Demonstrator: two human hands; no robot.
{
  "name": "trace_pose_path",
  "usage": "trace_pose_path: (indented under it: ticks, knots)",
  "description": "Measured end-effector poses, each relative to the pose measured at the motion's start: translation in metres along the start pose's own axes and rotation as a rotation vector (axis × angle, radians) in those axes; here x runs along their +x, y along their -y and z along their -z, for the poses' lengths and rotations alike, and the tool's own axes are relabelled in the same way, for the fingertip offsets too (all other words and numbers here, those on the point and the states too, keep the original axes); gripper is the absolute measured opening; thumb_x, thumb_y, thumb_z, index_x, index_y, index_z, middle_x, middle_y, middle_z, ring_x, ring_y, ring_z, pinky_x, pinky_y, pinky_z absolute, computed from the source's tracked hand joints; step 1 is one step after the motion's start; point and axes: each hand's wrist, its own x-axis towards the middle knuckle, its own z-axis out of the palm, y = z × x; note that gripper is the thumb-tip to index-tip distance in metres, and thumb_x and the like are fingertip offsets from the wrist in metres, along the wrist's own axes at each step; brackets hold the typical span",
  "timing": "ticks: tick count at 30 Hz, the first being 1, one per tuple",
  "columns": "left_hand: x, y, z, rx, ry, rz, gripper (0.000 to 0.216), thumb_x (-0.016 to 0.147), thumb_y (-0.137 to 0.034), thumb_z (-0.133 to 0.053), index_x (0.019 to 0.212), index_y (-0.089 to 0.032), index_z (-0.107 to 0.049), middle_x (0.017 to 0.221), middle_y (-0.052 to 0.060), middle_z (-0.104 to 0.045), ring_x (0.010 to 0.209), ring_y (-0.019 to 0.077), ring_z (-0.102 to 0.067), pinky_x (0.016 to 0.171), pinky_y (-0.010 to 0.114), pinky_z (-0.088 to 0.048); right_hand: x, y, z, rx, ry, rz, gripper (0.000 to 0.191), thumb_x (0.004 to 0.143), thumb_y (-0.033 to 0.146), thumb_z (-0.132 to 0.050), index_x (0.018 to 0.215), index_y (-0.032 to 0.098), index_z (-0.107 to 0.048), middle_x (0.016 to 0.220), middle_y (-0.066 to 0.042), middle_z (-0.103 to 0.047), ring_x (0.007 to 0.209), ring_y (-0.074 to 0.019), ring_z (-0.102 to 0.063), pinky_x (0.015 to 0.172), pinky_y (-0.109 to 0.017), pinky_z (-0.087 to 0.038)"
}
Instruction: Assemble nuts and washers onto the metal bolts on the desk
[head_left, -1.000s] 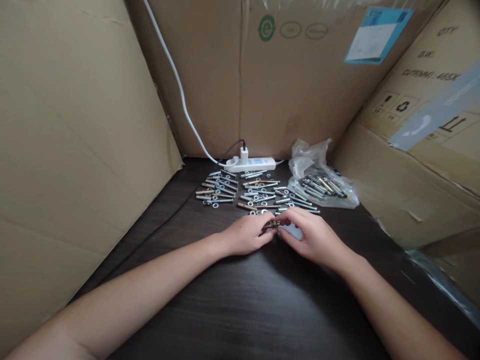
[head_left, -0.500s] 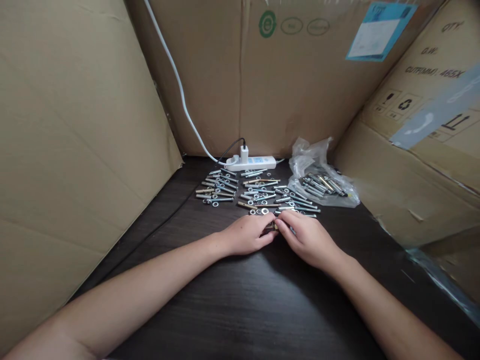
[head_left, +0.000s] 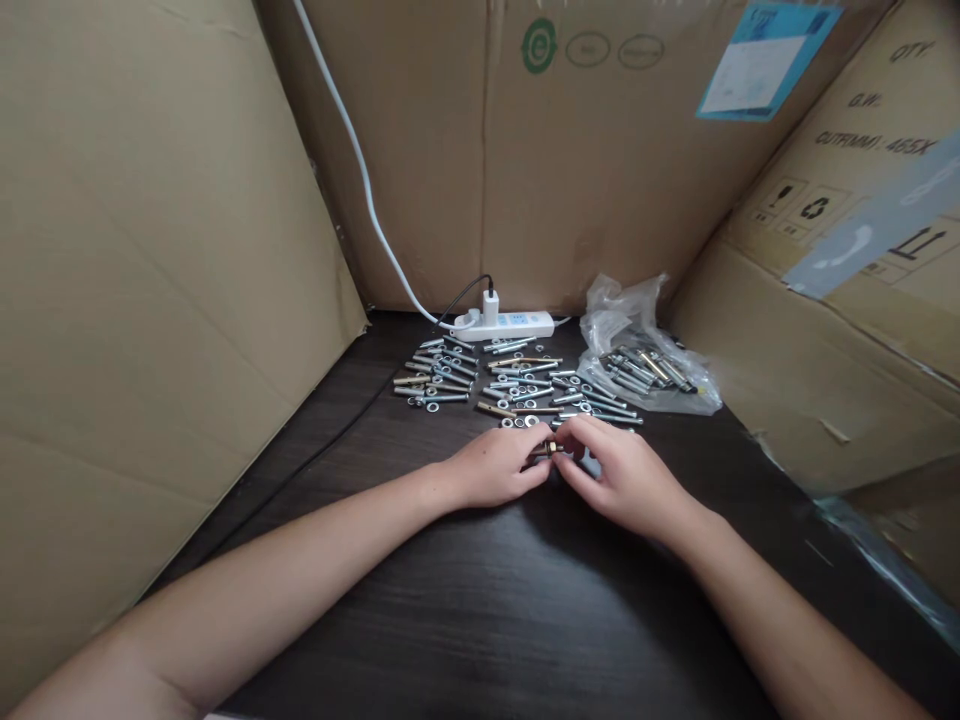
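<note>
My left hand is closed on an expansion bolt, whose sleeve is mostly covered by the fingers. A brass-coloured hex nut shows at the bolt's right end, with a short threaded tip beyond it. My right hand is right beside that end. Its thumb and fingers curve around the nut with a gap between them; whether a fingertip touches it I cannot tell. Just beyond both hands lie loose bolts, metal sleeves and flat washers in rough groups.
A clear plastic bag with several bolts in it lies at the back right. Behind the loose parts is a white power strip with a charger and cables. Cardboard boxes wall in the dark table on the left, back and right.
My right thumb and fingers have loosened and spread from their pinch at the bolt's end, so the nut is now uncovered. My left hand keeps its hold. The view has shifted slightly.
</note>
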Motion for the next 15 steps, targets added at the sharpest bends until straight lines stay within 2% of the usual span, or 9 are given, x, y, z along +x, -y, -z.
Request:
trace_pose_path:
  ticks: [3,10,12,15]
  knots:
    - [0.0002,0.0005,0.0004,0.002,0.002,0.002,0.016,0.087,-0.025,-0.047,0.101,-0.018,-0.05,0.083,0.003,-0.062,0.068,0.0156,-0.057,0.061,0.024,-0.04,0.0008,0.0005,-0.0032,-0.022,0.017,-0.002,0.008,0.088,0.024,-0.046,0.084,0.02,-0.052,0.081,-0.003,-0.061,0.071,-0.0157,-0.055,0.062,-0.026,-0.04]
    - [0.0003,-0.0005,0.001,0.013,0.002,-0.013,0.012,0.089,-0.029,-0.046,0.092,-0.018,-0.05,0.08,0.002,-0.06,0.068,0.0152,-0.056,0.06,0.024,-0.039,0.0025,-0.0014,-0.0075,-0.074,0.033,-0.041,0.029,0.094,0.03,-0.036,0.07,0.02,-0.048,0.072,-0.002,-0.06,0.067,-0.0156,-0.054,0.061,-0.026,-0.036]
    - [0.0,-0.0006,0.001,0.009,-0.001,-0.016,0.012,0.089,-0.028,-0.046,0.093,-0.018,-0.051,0.081,0.002,-0.061,0.068,0.0151,-0.056,0.06,0.024,-0.038,0.0022,-0.0009,-0.0051,-0.066,0.015,-0.05,0.026,0.093,0.03,-0.039,0.072,0.02,-0.049,0.071,-0.002,-0.06,0.066,-0.0155,-0.054,0.061,-0.026,-0.036]
    - [-0.0003,-0.0005,0.0009,0.0,0.001,-0.018,0.012,0.088,-0.026,-0.047,0.097,-0.018,-0.051,0.082,0.002,-0.061,0.068,0.0151,-0.056,0.06,0.024,-0.039,0.0012,0.0008,-0.0009,-0.032,-0.001,-0.036,0.01,0.086,0.027,-0.048,0.079,0.02,-0.052,0.074,-0.001,-0.061,0.067,-0.0154,-0.054,0.061,-0.026,-0.036]
